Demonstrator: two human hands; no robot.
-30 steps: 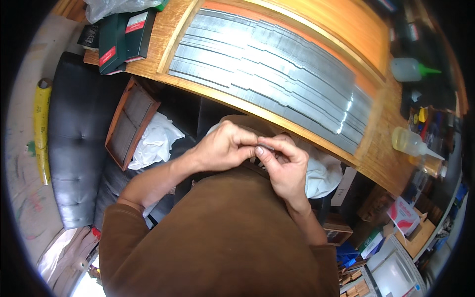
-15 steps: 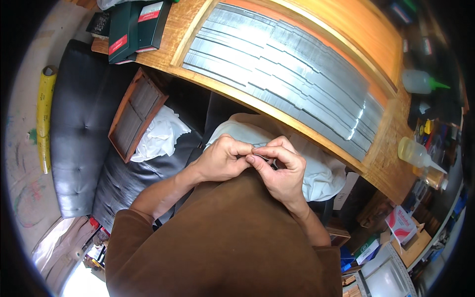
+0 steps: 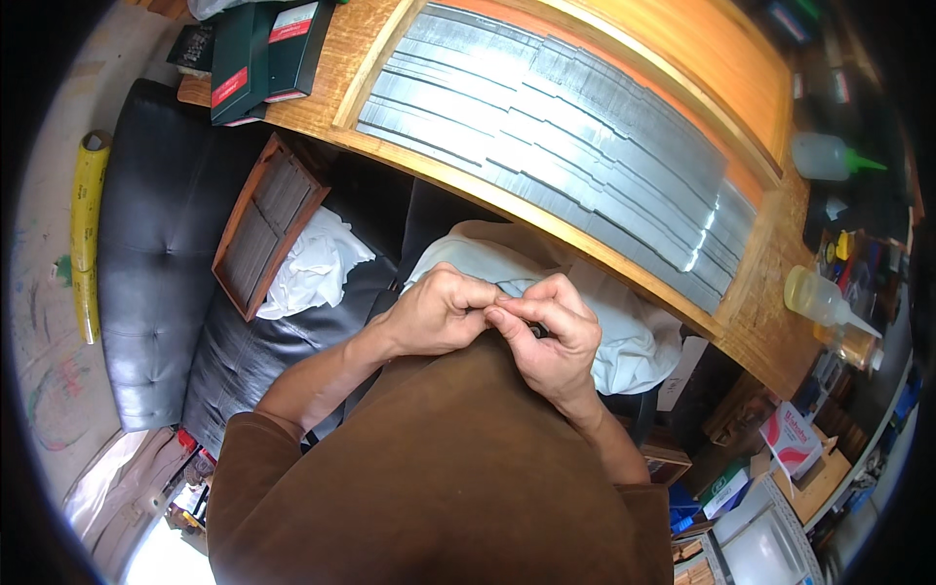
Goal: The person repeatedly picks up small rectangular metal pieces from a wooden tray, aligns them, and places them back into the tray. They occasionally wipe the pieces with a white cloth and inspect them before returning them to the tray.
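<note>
My left hand and my right hand meet above my lap, fingertips pinched together. Whatever sits between the fingertips is too small and too covered to name. A bit of something dark shows within the curled fingers of the right hand. Beneath and beyond both hands lies a pale cloth. Just past it stands a wooden tray table, its recess filled with rows of thin grey metallic strips.
Left of me, a wooden frame with dark grey strips and a crumpled white cloth rest on a black tufted seat. Dark green boxes occupy the table's left corner. Squeeze bottles stand at right, near a yellow tube's opposite side.
The fingers of my right hand have curled in slightly, and a dark bit now shows among them. Both hands stay in nearly the same place.
</note>
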